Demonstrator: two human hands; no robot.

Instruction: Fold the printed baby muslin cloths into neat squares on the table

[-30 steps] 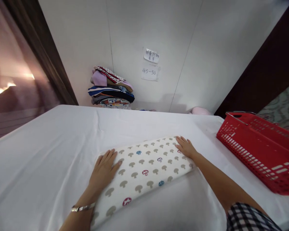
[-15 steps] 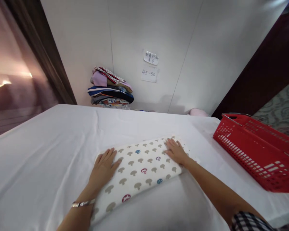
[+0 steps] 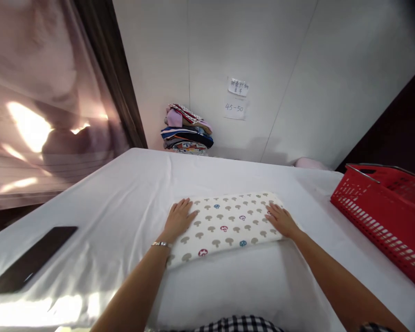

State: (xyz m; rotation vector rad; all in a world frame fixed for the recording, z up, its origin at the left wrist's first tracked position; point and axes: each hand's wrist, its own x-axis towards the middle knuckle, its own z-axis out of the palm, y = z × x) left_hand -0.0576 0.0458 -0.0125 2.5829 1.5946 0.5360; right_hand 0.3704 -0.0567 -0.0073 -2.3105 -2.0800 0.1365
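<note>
A folded white cloth (image 3: 233,221) printed with beige, red and blue mushrooms lies flat on the white-covered table (image 3: 235,286). On its left end rests my left hand (image 3: 178,218), palm down with the fingers stretched out; a bracelet circles that wrist. My right hand (image 3: 282,220) lies flat across the cloth's right end, fingers spread. Neither hand grips the fabric. The palms hide small parts of both ends of the print.
To the right stands a red plastic basket (image 3: 383,216) with a metal handle. A dark flat object (image 3: 34,258) lies at the left. Folded clothes (image 3: 188,133) are stacked against the back wall, beside paper notes (image 3: 235,108). A curtain (image 3: 107,69) hangs at the left.
The view has swung left and down, so things appear farther right and the dark flat object has come into sight. My right hand has moved toward the cloth's right edge; both hands stay flat.
</note>
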